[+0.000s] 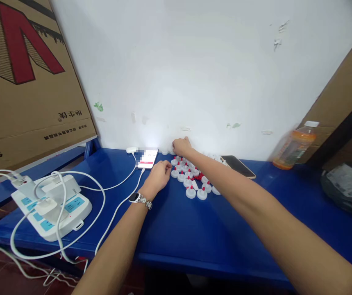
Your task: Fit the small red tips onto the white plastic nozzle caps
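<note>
On the left of the blue desk a white power strip is lying under looped cables. Nearer the middle, the left hand is resting with fingers curled loosely beside the cluster of small white caps with red tips; whether it is pinching one I cannot tell. They are looking light, rigid and easily scattered, best pinched by the rim. The right hand is reaching to the far caps by the wall, grip unclear. Far right, a bottle is holding orange liquid

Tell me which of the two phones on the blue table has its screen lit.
The white phone beside the left hand, plugged into a white cable, glows; the dark phone right of the right forearm is off.
</note>
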`<state>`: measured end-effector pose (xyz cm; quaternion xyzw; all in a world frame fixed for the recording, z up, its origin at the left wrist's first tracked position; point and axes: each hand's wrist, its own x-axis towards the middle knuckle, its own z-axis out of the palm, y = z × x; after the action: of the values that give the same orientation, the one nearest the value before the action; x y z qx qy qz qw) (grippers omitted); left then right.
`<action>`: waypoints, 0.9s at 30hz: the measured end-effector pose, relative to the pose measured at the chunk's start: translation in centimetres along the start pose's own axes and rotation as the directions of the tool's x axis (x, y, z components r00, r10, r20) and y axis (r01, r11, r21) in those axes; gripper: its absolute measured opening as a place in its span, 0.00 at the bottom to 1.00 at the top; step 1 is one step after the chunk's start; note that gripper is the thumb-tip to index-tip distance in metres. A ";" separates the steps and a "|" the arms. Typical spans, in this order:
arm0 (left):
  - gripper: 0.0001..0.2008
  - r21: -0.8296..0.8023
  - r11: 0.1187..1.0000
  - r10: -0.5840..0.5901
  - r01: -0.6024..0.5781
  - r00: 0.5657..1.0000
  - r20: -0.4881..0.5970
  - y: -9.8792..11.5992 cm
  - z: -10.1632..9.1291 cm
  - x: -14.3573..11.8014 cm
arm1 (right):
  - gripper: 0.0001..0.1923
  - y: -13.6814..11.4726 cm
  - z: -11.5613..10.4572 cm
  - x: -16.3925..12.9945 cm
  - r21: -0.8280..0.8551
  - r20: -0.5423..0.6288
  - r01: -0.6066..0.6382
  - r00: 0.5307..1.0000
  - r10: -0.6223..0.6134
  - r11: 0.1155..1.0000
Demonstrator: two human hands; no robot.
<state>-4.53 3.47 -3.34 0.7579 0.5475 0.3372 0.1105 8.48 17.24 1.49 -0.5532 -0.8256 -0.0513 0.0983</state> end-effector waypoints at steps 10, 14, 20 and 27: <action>0.17 -0.026 0.997 0.068 -0.073 0.984 -0.166 1.7 -0.5 -0.4 | 0.11 1.7 -3.2 -6.2 0.373 -0.154 -0.044 0.982 0.109 0.927; 0.23 -0.080 0.985 0.140 -0.153 0.979 -0.146 3.8 -0.1 -0.8 | 0.12 2.5 -4.5 -12.8 0.657 -0.244 0.107 0.967 0.076 0.746; 0.17 -0.149 0.958 0.255 -0.245 0.966 0.051 5.2 0.6 -1.3 | 0.15 4.2 -4.4 -18.2 0.676 -0.244 0.118 0.967 0.070 0.728; 0.19 -0.103 0.956 0.282 -0.274 0.957 0.068 4.5 0.7 -1.3 | 0.09 5.8 -4.4 -17.4 0.081 -0.007 0.237 0.971 -0.237 0.968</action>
<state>-0.93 0.77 -1.94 0.8347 0.4141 0.3429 0.1194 20.67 2.89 1.88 -0.4462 -0.8874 -0.0284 0.1125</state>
